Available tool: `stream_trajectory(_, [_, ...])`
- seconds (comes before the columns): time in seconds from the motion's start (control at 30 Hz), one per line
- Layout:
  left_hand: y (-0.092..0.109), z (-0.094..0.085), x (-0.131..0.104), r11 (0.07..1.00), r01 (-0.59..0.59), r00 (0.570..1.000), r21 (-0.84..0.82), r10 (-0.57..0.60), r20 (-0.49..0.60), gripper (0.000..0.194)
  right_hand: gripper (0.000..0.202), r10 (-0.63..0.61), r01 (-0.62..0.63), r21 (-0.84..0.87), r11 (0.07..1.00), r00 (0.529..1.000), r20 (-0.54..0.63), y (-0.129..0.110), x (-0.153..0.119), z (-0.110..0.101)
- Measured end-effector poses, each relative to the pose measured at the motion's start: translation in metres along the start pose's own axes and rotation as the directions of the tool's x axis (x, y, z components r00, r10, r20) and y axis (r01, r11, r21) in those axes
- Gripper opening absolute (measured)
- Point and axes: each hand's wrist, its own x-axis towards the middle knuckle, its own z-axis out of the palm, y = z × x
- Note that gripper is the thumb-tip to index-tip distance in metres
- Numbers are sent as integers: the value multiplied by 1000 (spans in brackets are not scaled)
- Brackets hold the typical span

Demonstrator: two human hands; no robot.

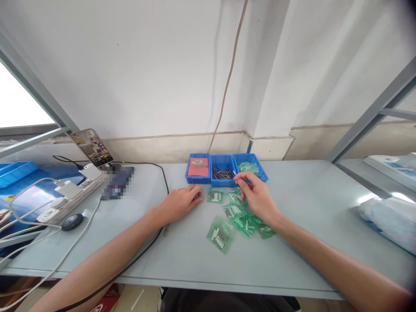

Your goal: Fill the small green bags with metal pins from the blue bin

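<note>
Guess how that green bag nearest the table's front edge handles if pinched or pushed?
The green bag looks like thin glossy film, so probably floppy and apt to slide on the smooth table. The small pale parts inside likely shift toward one end when lifted. It lies flat, so rolling seems unlikely.

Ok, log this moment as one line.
left hand: flat on table | right hand: pinching small part over green bags | blue bins: behind

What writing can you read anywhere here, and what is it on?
No text can be read.
Phone screen: a picture, any words too small.
Red box under the table: white marks, cut off.
Green bags: no label visible.
Pixelated item: blurred out.
</note>
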Motion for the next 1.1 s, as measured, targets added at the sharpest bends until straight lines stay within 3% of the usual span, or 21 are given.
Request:
stream_trajectory(0.13, [3,0,1,999,10,1000,35,-10,2,21,19,44,-43,-47,998,999,19,-1,-3,0])
stream_trajectory(0.37, [12,2,2,963,124,992,240,-125,-10,29,40,-56,68,-131,989,994,91,2,-5,2])
stream_trajectory(0.6, [17,6,4,919,242,969,311,-244,-33,46,35,-76,87,-167,982,995,70,5,-6,2])
stream_trajectory(0.9, [1,8,6,950,131,990,283,-142,17,29,32,-73,85,-184,979,995,70,4,-6,4])
stream_trajectory(1.1, [1,6,5,963,40,998,265,-49,28,27,26,-83,94,-208,974,995,61,2,-8,4])
